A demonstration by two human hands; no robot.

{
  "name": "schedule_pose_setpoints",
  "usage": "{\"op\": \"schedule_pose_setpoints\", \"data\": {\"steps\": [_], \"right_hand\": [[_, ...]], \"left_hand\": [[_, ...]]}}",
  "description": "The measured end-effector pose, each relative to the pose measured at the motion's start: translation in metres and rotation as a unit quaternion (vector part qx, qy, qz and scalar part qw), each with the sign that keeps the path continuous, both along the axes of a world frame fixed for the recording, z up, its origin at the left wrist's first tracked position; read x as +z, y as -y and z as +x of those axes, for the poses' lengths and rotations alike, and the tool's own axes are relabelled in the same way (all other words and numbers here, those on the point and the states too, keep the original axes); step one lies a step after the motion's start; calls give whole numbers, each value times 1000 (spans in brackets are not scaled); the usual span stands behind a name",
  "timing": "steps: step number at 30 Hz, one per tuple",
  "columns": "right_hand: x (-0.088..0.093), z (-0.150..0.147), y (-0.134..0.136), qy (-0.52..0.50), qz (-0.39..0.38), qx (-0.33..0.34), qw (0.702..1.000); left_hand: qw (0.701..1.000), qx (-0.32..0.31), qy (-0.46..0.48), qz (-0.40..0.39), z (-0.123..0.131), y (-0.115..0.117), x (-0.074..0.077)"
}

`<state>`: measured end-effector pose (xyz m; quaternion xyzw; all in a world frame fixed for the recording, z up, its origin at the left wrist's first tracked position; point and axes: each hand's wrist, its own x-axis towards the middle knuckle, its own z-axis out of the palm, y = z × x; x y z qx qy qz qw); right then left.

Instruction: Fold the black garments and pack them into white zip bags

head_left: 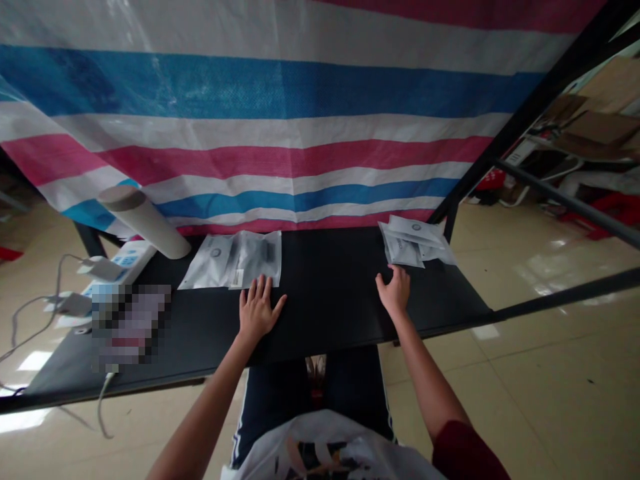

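A pair of flat, translucent plastic pouches [235, 260] is lying on the smooth black tabletop [330, 293], toward its back edge and left of centre, each pouch showing a dark item inside. At the far left, grey cables [30, 313] are trailing down toward the tiled floor from a white power strip [127, 263], and a pixelated patch [130, 327] is hiding whatever lies on the table's near left corner. Behind the strip, a pale cardboard tube [145, 223] with a brown end is tilting beside the pouches; whether it is standing or leaning is hard to tell, and if it tipped it could roll onto them. The left hand [260, 310] is pressing palm-down on the tabletop with its fingers spread wide and holding nothing, its fingertips [263, 281] reaching the near edge of the pouches. A careless drag there could slide the slick plastic out of line. The right hand [395, 290] is resting with its fingers fairly close together, also empty, just below a second, overlapping group of similar pouches [415, 243] at the back right. Those are sitting near the table's back corner, where a bump could send them over the edge. Behind everything, a striped blue, pink and white tarpaulin [250, 87] is hanging as a backdrop.
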<state>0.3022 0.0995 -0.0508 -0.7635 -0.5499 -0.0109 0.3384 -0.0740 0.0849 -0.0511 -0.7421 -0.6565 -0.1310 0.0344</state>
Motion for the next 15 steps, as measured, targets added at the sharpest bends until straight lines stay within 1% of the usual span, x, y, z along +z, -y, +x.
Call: {"op": "schedule_pose_setpoints", "data": {"steps": [1,3,5,7,9,11,13,15], "right_hand": [[-1,15,-5,50,-17,-8,999],[-3,37,-12,120,-80,-2,990],[-6,50,-18,146,-156,22,977],[-8,51,-20,142,-207,47,967],[-8,44,-18,131,-216,74,965],[-6,28,-9,124,-201,106,966],[-4,7,8,123,-178,147,965],[-1,-19,30,120,-156,191,962]], "left_hand": [[1000,3,1,3,0,0,0],[1000,7,5,7,0,-1,-1],[1000,8,10,7,-1,-1,-2],[1000,9,16,4,-1,-1,-3],[1000,8,17,4,-1,-1,-3],[1000,9,14,5,-1,-1,-3],[1000,11,12,7,-1,-1,-2],[1000,11,11,9,0,0,-1]]}}
